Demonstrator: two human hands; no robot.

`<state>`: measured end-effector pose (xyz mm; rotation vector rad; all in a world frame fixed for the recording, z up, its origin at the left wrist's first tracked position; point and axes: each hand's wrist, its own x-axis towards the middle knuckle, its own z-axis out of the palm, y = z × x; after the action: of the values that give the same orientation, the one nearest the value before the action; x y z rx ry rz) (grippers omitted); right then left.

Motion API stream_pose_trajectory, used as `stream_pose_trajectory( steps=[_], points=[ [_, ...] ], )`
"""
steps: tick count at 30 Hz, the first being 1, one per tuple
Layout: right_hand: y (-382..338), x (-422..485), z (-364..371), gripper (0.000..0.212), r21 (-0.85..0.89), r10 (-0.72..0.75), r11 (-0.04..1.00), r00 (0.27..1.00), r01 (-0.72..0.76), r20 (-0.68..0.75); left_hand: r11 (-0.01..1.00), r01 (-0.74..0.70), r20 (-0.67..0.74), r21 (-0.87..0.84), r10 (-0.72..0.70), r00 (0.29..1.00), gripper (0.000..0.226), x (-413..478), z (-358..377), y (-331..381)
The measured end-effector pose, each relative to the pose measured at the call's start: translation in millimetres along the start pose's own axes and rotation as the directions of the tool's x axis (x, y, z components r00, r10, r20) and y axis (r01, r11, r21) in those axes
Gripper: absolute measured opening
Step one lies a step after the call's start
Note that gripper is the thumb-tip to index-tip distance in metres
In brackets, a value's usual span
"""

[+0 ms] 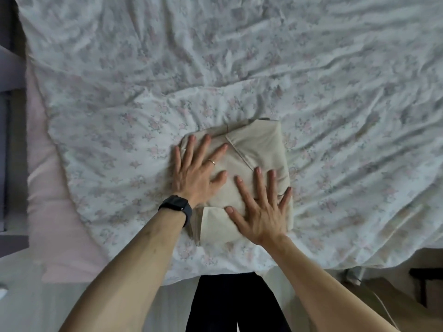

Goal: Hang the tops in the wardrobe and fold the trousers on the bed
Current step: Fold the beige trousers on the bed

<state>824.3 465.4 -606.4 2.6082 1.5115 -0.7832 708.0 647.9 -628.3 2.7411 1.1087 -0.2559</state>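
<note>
Beige trousers (259, 144) lie folded into a compact square on the bed (239, 56), near its front edge. My left hand (197, 171) lies flat on the left half of the bundle with fingers spread; a dark watch is on that wrist. My right hand (261, 207) presses flat on the lower right part, fingers spread too. Neither hand grips the cloth. No tops, hangers or wardrobe are in view.
A rumpled white duvet with a faint floral print covers the bed. A pink sheet (55, 212) shows at the left edge. Dark furniture (9, 140) stands at far left. My dark-clad legs (235, 305) are against the bed's front edge; pale floor (36, 303) lies lower left.
</note>
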Motion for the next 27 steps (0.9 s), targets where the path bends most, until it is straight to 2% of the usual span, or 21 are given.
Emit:
stream_pose_trajectory(
  steps=[2, 4, 7, 9, 11, 14, 18, 21, 23, 24, 25, 26, 27],
  points=[
    [3, -2, -12, 0.073, 0.060, -0.010, 0.998, 1.000, 0.008, 0.019, 1.000, -0.002, 0.024, -0.026, 0.003, 1.000, 0.072, 0, -7, 2],
    [8, -6, -32, 0.066, 0.149, 0.031, 0.988, 0.999, -0.025, -0.035, 0.998, -0.006, 0.032, -0.059, 0.008, 0.999, 0.071, -8, -18, 7],
    [8, 20, -60, 0.057, 0.199, 0.083, 0.979, 0.974, -0.041, -0.209, 0.991, 0.034, -0.084, -0.130, -0.045, 0.995, 0.071, -27, -47, 24],
    [2, 50, -74, 0.055, 0.141, 0.013, 0.990, 0.972, 0.021, -0.235, 0.986, -0.005, -0.155, -0.167, -0.021, 0.988, 0.070, -50, -62, 47],
    [2, 77, -80, 0.057, 0.069, -0.023, 0.997, 0.987, 0.035, -0.157, 0.986, -0.061, -0.156, -0.158, 0.037, 0.987, 0.071, -73, -56, 64],
    [17, 101, -72, 0.066, 0.042, 0.064, 0.997, 0.998, -0.064, 0.000, 0.989, -0.123, -0.101, -0.079, 0.115, 0.988, 0.069, -84, -26, 41],
    [23, 120, -65, 0.070, 0.015, 0.085, 0.996, 0.994, -0.086, 0.071, 0.988, -0.142, -0.019, -0.059, 0.141, 0.990, 0.069, -69, -4, 19],
    [22, 110, -69, 0.072, 0.102, 0.089, 0.990, 0.994, -0.095, 0.060, 0.977, -0.141, -0.066, -0.159, 0.132, 0.989, 0.068, -75, -12, 27],
    [24, 80, -74, 0.075, 0.275, 0.132, 0.954, 0.990, -0.115, -0.042, 0.965, -0.026, -0.133, -0.261, -0.009, 0.991, 0.070, -85, -24, 26],
    [25, 63, -75, 0.078, 0.390, 0.186, 0.911, 0.978, -0.135, -0.097, 0.934, 0.091, -0.159, -0.346, -0.154, 0.975, 0.073, -88, -30, 25],
    [26, 46, -77, 0.079, 0.504, 0.260, 0.846, 0.959, -0.171, -0.111, 0.852, 0.227, -0.134, -0.471, -0.324, 0.937, 0.077, -88, -40, 24],
    [29, 29, -78, 0.079, 0.597, 0.330, 0.772, 0.940, -0.219, -0.081, 0.697, 0.351, -0.023, -0.626, -0.466, 0.884, 0.081, -86, -52, 26],
    [32, 16, -77, 0.078, 0.656, 0.379, 0.708, 0.924, -0.262, -0.040, 0.500, 0.443, 0.125, -0.744, -0.547, 0.828, 0.083, -82, -62, 28]
  ],
)
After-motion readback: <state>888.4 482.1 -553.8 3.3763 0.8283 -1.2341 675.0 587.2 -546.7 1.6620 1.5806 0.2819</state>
